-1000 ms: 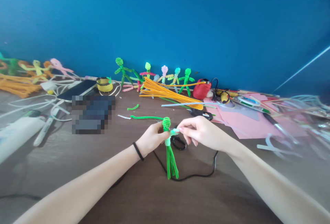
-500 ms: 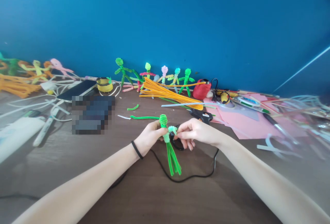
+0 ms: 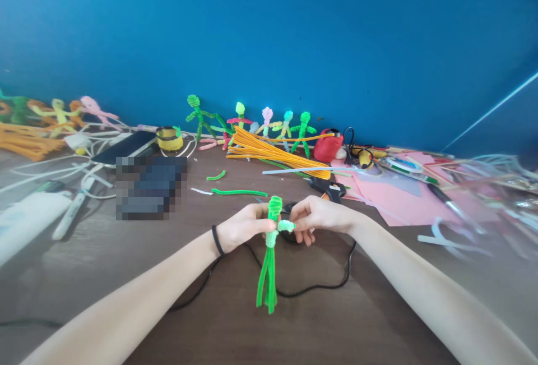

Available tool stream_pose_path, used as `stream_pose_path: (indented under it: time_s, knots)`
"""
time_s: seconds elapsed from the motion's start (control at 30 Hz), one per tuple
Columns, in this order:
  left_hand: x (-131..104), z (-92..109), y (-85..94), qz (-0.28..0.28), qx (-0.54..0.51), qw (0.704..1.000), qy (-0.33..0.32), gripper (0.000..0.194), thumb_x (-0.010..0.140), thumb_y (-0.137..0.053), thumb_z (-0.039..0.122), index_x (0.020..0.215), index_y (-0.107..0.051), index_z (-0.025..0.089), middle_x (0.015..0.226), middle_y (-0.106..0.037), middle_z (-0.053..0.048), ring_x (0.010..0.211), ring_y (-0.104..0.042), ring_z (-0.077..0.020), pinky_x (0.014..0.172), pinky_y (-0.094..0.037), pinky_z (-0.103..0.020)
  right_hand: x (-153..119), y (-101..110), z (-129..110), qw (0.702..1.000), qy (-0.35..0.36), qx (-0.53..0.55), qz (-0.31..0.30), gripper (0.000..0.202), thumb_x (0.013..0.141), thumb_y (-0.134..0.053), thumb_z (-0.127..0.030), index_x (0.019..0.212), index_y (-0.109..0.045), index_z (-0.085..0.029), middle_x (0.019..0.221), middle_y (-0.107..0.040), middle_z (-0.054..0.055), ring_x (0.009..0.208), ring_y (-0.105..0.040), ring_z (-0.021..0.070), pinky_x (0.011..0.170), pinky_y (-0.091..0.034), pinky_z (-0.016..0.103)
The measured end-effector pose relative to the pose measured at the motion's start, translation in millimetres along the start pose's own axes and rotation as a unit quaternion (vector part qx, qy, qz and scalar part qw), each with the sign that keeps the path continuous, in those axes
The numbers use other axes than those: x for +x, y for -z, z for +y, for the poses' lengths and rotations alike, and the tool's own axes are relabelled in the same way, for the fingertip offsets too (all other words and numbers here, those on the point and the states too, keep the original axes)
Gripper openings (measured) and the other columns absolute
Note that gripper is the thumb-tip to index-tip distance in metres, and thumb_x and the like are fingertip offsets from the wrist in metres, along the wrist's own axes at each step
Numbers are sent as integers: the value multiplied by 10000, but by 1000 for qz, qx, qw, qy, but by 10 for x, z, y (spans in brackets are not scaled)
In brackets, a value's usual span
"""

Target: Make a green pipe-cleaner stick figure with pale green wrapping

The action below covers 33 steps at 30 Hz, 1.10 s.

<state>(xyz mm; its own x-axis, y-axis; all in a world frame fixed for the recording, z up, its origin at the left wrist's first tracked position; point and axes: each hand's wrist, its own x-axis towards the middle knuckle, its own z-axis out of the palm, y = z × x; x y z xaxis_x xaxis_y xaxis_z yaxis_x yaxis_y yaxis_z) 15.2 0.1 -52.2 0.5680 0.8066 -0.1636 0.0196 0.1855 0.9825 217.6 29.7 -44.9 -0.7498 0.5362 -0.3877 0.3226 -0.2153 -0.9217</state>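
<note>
- Brown table: the figure is held up over its near middle, between the hands. If the grip slackened, the figure could drop there.
- Black cord: loops behind the dangling legs. A low sweep of the hands could hook a strand on it.
- Green pipe-cleaner figure: head up, legs hanging as loose strands. Rough turning could splay or bend them.
- Left hand: thumb and fingers pinch the upper body. Too hard a squeeze could flatten the coils; too light, and the body could twist.
- Right hand: fingertips pinched at the arm's tip. The black glue gun lies just beyond; a careless reach could knock it. Whether it is hot, cannot tell.
- Pale green arm: wrapped, short. An outward tug could pull its coils loose or slide them off.
</note>
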Motion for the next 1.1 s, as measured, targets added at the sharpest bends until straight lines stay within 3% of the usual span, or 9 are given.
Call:
stream_pose_path:
  time_s: [0.23, 0.5, 0.9, 1.0, 1.1]
  knots:
    - [-18, 73, -22, -29, 52, 998, 9, 230, 562, -605, 299, 687, -511, 130, 628, -495, 16, 578, -441, -97, 525, -361, -222, 16, -64, -27, 999, 25, -7, 45, 256, 641, -668, -331, 729, -570, -111, 608, -636, 20, 466, -577, 84, 446, -441, 182]
    - [-19, 103, -49, -20, 78, 997, 17, 202, 599, -579, 232, 768, -556, 124, 636, -529, 13, 578, -456, -96, 526, -377, -210, -60, -178, -181, 980, 71, -90, 162, 280, 636, -660, -373, 708, -541, -130, 571, -590, 1, 464, -544, 90, 445, -423, 204]
    - [-11, 61, -68, 24, 56, 998, 2, 157, 606, -559, 209, 741, -549, 130, 597, -490, 25, 534, -444, -93, 503, -363, -222, -170, -387, -319, 910, 169, -273, 263, 115, 750, -551, -273, 715, -596, -173, 646, -592, -1, 579, -508, 110, 536, -392, 224]
    - [-8, 55, -81, 42, 49, 998, 2, 154, 593, -562, 203, 724, -547, 124, 590, -490, 25, 524, -436, -89, 500, -357, -226, -163, -400, -323, 917, 159, -247, 271, 143, 738, -567, -301, 706, -595, -165, 648, -597, 8, 575, -530, 115, 534, -413, 232]
    - [-2, 44, -96, 62, 29, 998, -2, 175, 591, -573, 209, 739, -550, 119, 602, -503, 22, 529, -440, -88, 505, -359, -227, -144, -398, -308, 945, 120, -159, 259, 190, 727, -576, -336, 746, -580, -146, 606, -588, 15, 545, -569, 128, 520, -461, 252]
